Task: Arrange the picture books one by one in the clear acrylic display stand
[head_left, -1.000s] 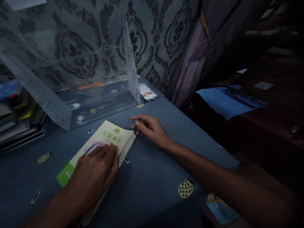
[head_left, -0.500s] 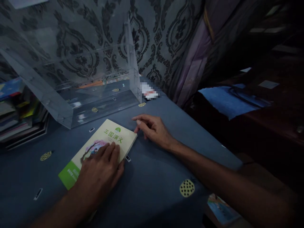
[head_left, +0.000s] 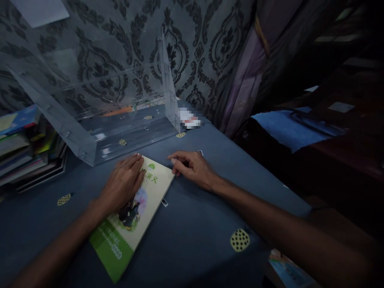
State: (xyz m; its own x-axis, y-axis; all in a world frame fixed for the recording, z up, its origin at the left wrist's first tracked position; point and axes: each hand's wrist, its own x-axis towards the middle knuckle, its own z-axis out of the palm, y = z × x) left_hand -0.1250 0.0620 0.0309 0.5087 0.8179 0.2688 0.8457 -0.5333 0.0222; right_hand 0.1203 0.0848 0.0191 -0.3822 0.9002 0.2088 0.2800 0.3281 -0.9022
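A paperback book (head_left: 154,192) with a cream and green cover lies at a slant on the blue patterned tablecloth (head_left: 195,224). Its cover has green Chinese characters and a small picture, partly hidden by my hand. My left hand (head_left: 124,180) rests flat along the book's left side, fingers stretched toward its top edge. At the book's upper right corner is my right hand (head_left: 195,168), its fingers loosely bent with a gap between thumb and forefinger. Those lower fingertips are at the corner; whether they touch it I cannot tell.
Behind the book stands a clear plastic rack (head_left: 81,148). A stack of books (head_left: 27,156) is at the left. A blurred white and red item (head_left: 189,119) lies by the rack's right end. The table's right edge runs diagonally; a blue cloth (head_left: 294,128) shows beyond it.
My left hand has moved from the book's lower right to its upper left side. The book has turned and its green end now points nearer to me. My right hand has barely moved.
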